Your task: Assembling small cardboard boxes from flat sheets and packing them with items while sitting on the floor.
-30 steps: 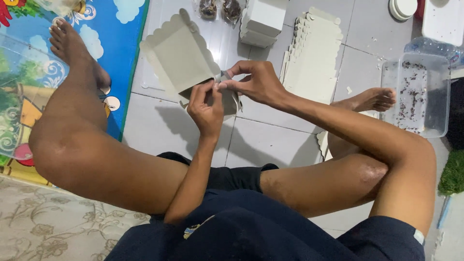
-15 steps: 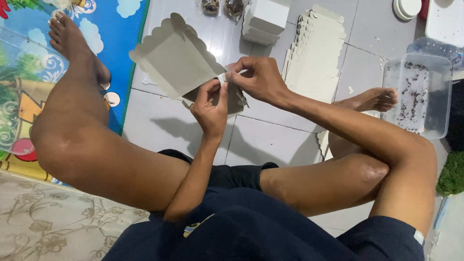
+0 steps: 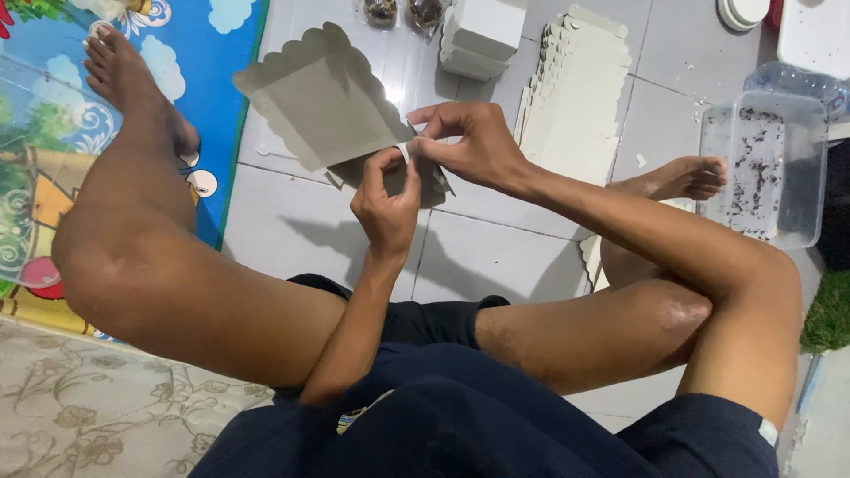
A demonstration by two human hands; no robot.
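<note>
The near edge of the scalloped card sheet (image 3: 323,102) is covered by the left hand (image 3: 387,205) and right hand (image 3: 469,142); whatever the fingertips pinch there cannot be made out. Two small packets (image 3: 403,11) and the round white lids (image 3: 742,11) are cut off by the top edge. Dark specks in the clear plastic tub (image 3: 768,164) are too small to identify, possibly crumbs.

Tile floor (image 3: 496,257) w/ card stack (image 3: 575,106), tub (image 3: 766,168)

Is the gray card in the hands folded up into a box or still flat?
Mostly flat. The card spreads out as one scalloped sheet above the floor, while the left hand and right hand pinch its near edge.
</note>
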